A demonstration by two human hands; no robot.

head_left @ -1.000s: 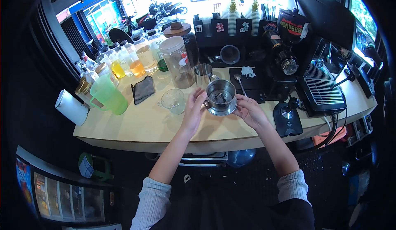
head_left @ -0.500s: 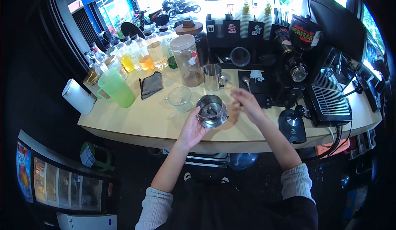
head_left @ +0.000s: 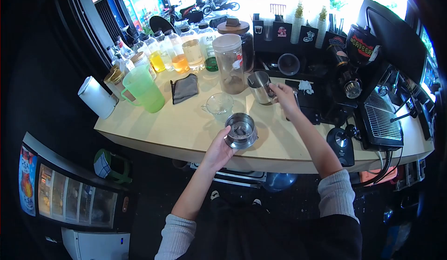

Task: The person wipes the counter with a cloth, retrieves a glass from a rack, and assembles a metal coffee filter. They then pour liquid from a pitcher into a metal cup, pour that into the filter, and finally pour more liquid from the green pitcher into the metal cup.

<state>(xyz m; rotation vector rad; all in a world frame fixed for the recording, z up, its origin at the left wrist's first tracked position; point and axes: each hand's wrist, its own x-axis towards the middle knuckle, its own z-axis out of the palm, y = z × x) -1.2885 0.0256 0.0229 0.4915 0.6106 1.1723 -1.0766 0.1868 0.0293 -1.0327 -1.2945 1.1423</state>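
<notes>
My left hand (head_left: 218, 151) grips a round metal drip filter (head_left: 240, 130) from below, holding it just above the near part of the pale counter (head_left: 181, 127). Dark grounds show inside the filter. My right hand (head_left: 284, 97) reaches to the back of the counter, with its fingers at the rim and handle of a small steel jug (head_left: 260, 87). Whether the fingers are closed on the jug is unclear. A clear glass cup (head_left: 219, 105) stands between the filter and a tall clear canister (head_left: 230, 63).
A green plastic pitcher (head_left: 144, 88), a grey cloth (head_left: 185, 87), a white paper roll (head_left: 97, 97) and several syrup bottles (head_left: 179, 55) fill the left side. A black grinder (head_left: 351, 59), a tamper base (head_left: 341, 141) and an espresso machine's drip grid (head_left: 384, 113) stand at the right.
My right hand let go of the filter and moved back to the steel jug. My left hand alone now holds the filter, brought nearer the counter's front edge.
</notes>
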